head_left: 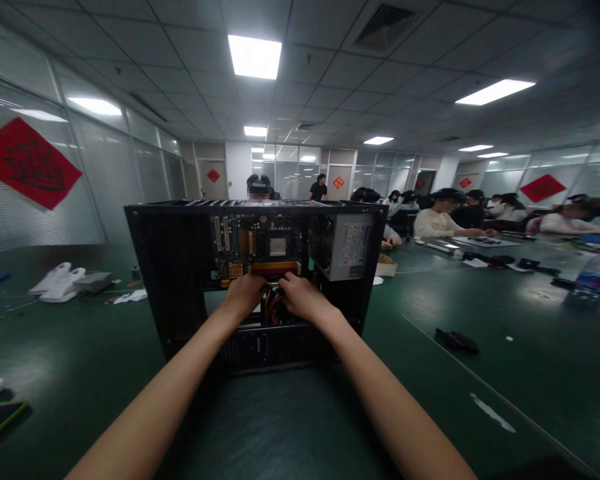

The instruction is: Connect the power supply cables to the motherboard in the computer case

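An open black computer case stands on the green table, its inside facing me. Within it are a motherboard and a grey power supply at the upper right. My left hand and my right hand reach in side by side to the motherboard's lower edge, just below the memory slots. Fingers of both hands are curled closed, thumbs close together; what they grip is too small and too hidden to tell. Red and black cables hang between the hands.
White plastic bags and a grey box lie to the left. On the right are a small carton, a black item, a paper scrap and a water bottle. Several people sit at tables beyond.
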Demonstrator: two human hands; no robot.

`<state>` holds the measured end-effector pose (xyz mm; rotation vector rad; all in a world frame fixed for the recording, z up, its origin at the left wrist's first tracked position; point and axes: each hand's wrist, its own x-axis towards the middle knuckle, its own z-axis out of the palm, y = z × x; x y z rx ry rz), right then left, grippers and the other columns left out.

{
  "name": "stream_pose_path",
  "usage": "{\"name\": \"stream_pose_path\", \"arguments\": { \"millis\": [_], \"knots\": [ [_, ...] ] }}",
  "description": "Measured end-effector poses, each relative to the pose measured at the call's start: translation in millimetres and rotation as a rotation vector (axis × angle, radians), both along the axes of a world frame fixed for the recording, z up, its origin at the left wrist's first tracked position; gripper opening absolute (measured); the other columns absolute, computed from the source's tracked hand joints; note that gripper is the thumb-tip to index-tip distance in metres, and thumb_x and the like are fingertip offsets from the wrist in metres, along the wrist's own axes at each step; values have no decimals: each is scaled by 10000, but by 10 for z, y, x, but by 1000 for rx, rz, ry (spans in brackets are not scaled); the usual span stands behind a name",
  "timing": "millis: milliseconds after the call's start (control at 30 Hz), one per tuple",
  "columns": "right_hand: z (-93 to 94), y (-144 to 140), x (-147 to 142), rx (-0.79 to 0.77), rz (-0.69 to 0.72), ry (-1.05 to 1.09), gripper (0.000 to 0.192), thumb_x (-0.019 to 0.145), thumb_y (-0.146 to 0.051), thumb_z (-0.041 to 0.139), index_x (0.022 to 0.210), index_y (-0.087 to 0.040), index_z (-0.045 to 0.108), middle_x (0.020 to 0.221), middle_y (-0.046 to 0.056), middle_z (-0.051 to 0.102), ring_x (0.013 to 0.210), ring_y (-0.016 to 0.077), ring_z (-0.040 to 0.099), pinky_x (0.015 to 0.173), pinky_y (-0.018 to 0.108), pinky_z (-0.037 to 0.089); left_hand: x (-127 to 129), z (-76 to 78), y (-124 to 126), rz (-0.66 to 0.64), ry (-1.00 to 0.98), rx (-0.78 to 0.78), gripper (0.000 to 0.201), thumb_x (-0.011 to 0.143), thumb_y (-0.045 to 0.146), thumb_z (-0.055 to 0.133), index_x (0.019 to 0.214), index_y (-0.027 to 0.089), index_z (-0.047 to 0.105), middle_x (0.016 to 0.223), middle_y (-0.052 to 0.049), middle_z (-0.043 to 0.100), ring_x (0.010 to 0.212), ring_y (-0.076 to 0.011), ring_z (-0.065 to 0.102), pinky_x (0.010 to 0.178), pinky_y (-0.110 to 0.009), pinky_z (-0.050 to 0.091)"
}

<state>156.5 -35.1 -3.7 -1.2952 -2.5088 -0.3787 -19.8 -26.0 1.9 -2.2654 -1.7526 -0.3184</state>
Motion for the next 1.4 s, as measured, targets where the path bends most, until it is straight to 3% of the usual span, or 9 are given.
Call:
{"name": "stream_pose_path", "arguments": {
  "millis": [467, 767, 1167, 1400],
  "knots": [
    [23, 249, -52, 21, 19, -103, 210, 911, -97, 423, 1082, -132, 539, 1135, 122, 596, 976, 239, 633, 782, 314, 486, -101, -83, 113, -61, -114, 12, 296, 904, 302, 498, 1072, 297, 741, 1024, -60, 747, 947, -251, 693, 750, -308, 512],
    [-13, 284, -106, -30, -89, -51, 202, 929, -131, 415, 1096, -148, 526, 1106, 146, 657, 998, 257, 646, 785, 325, 483, -82, -73, 96, -71, -147, 1, 296, 909, 382, 496, 1049, 304, 745, 1018, -50, 748, 949, -261, 686, 726, -315, 508],
    [-85, 239, 14, -72, -18, 104, 237, 896, -90, 460, 1079, -147, 598, 1084, 125, 673, 1033, 220, 635, 799, 258, 438, -67, -73, 89, -61, -126, 0, 287, 916, 377, 490, 1050, 320, 738, 1032, -34, 747, 939, -239, 684, 713, -291, 489],
    [-72, 238, 18, -90, -105, 104, 267, 936, -132, 420, 1074, -141, 649, 1061, 149, 686, 1008, 237, 651, 799, 278, 446, -49, -61, 75, -57, -112, -3, 309, 916, 369, 477, 1079, 309, 733, 1035, -49, 743, 929, -239, 682, 730, -292, 487]
  ]
}}
